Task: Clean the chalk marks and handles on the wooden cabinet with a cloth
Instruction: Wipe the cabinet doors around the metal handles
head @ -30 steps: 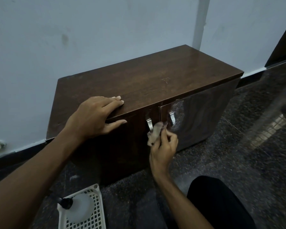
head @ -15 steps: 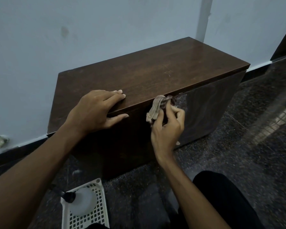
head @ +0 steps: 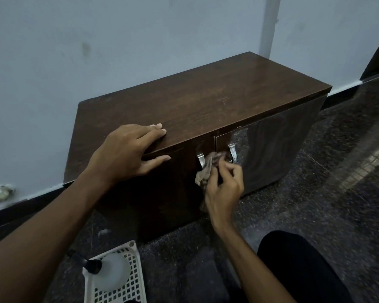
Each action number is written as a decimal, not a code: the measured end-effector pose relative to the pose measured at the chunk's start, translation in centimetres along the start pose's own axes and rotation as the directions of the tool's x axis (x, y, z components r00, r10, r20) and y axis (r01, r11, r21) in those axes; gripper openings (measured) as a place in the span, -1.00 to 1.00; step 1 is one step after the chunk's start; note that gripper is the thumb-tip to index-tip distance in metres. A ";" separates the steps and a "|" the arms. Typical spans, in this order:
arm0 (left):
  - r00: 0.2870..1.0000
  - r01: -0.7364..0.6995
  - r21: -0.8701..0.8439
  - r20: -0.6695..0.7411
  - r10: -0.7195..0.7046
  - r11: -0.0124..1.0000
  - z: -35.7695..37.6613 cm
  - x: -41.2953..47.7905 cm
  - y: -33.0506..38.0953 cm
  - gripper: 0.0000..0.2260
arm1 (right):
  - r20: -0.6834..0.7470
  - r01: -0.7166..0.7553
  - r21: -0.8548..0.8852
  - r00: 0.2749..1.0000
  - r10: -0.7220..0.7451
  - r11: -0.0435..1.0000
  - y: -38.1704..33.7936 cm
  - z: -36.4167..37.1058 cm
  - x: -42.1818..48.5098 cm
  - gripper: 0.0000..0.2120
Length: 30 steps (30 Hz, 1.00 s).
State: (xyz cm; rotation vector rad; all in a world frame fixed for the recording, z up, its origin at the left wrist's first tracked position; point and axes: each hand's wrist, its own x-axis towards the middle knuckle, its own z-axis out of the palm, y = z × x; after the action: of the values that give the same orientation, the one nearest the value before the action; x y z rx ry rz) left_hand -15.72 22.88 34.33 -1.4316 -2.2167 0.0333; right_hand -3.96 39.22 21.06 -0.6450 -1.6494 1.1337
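Fingers [head: 233, 169] of the right hand [head: 224, 189] curl round a bunched beige cloth [head: 205, 171], pinching it against the thumb and pressing it to the cabinet front in the gap between the two metal handles. The cloth touches the lower end of the left handle [head: 200, 160]. The right handle [head: 232, 152] stands just beside the fingertips, and I cannot tell whether the cloth reaches it. The left hand [head: 123, 154] lies spread, fingers flat on the top of the wooden cabinet [head: 206, 101] and thumb stretched along the front just below the edge, holding nothing (it looks like a brace for the body, not part of the wiping).

Judging from this, the step in hand is the handles and the door fronts around them. A pale chalky smear [head: 242, 138] shows on the right door beside and above the right handle, and a faint whitish mark [head: 223, 99] sits on the top, so the task seems only partly done. The next move calls for wrapping the cloth round each handle and drawing it along the metal, then rubbing across the smear with firm, flat pressure. A fresh fold of cloth would help, lest chalk be spread about.

Nearer the person, on the dark speckled floor [head: 315, 204], stands a white lattice basket [head: 130, 248] with a pale bottle [head: 114, 270] lying in it.
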 end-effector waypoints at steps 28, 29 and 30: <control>1.000 0.003 -0.013 0.012 -0.003 1.000 0.1 0.0 -0.2 -0.44 | -0.022 0.332 -0.163 0.940 -0.340 0.929 1.8 -3.0 6.0 -0.68; 1.000 0.002 -0.014 0.012 -0.002 1.000 0.1 0.0 -0.2 -0.44 | -0.026 0.332 -0.161 0.940 -0.340 0.929 2.3 -3.3 6.3 -0.69; 1.000 0.003 -0.014 0.010 -0.003 1.000 0.1 0.0 -0.2 -0.44 | -0.035 0.327 -0.162 0.941 -0.337 0.931 2.7 -3.5 6.5 -0.69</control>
State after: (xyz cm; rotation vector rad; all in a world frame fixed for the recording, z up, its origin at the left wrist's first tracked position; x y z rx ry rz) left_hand -15.94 22.85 34.32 -1.4386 -2.2314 0.0249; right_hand -3.38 47.04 21.59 -0.4685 -1.7256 0.7401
